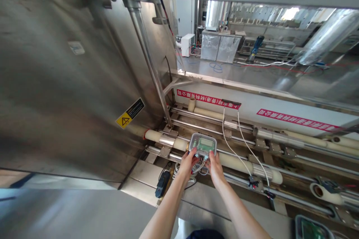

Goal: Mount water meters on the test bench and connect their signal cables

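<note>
Holding one clear plastic rectangular box point(203, 142) between two bare hands, we list the head view as follows.

Item: said box, centre of the frame, slightly below the middle; green circuit board point(206, 147) with a pale rectangular display inside; raised over a long cream cylindrical tube point(237, 162), contact between the two not determinable.

Item: our left hand point(187, 163), fingers partly curled on the box's lower left corner, thumb uppermost; the fingers underneath are hidden.

Item: our right hand point(214, 165), fingers partly curled on the lower right corner, thumb uppermost; its remaining fingers are likewise largely concealed.

Item: loosely coiled pale grey cable point(177, 171), just below the box, near our left hand.

Item: black oblong device point(162, 185), lower centre of the frame, left of our left forearm.

Item: two thin white wires point(230, 143), right of centre, running down to dark clips point(253, 183) at the metal rails.

Item: second clear box with a green board point(312, 227), lower right corner, cut by the edge.

Item: yellow-and-black warning label point(130, 113), on the large brushed-steel panel point(70, 119) filling the left of the frame.

Item: slender blue motor-like unit point(256, 48), upper right.
</note>
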The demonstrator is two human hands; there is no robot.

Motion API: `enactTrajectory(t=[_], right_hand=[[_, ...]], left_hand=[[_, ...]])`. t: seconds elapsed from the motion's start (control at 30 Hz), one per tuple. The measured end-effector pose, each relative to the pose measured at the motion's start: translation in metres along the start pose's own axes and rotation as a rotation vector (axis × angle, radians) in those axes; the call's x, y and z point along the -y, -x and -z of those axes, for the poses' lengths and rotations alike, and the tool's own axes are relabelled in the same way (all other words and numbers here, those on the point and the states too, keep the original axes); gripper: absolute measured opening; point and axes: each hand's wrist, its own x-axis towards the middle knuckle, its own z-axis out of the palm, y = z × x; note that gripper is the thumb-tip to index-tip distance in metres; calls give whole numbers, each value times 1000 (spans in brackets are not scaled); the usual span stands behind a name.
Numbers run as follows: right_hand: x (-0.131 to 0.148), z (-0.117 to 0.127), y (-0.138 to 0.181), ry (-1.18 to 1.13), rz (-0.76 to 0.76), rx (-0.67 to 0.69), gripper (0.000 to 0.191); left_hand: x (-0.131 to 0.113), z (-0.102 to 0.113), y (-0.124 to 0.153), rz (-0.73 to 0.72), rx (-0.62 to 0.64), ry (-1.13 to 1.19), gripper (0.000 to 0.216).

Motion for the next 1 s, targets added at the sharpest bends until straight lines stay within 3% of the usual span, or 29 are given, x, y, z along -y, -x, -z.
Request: enactTrajectory(t=[0.07,0.13,0.2,0.23,0.3,0.4,0.5,0.63,1.0], right_hand=[[8,26,2,120,29,-20,59],[19,70,3,242,116,-120,59],[30,125,5,612,304,-340,56],[34,153,7,797,286,-491,56],[40,203,10,1101,-18,-665,61],[41,248,13,1160,-261,-658,59],[39,260,12,1151,-320,-556,54],[36,254,9,1168,-356,-495,56],[34,254,10,1197,-359,-494,49]], left_hand=[[-1,1,0,1,-10,4,24],[-1,2,-1,5,-14,12,23],[-1,2,-2,10,-12,15,23],[-2,3,-3,14,-11,14,24],[-2,3,-5,23,-12,11,24],[-4,3,-7,29,-14,6,20],[-6,3,-7,31,-10,-6,17],[-9,5,-8,37,-7,-22,14],[-8,6,-8,24,23,-62,10]])
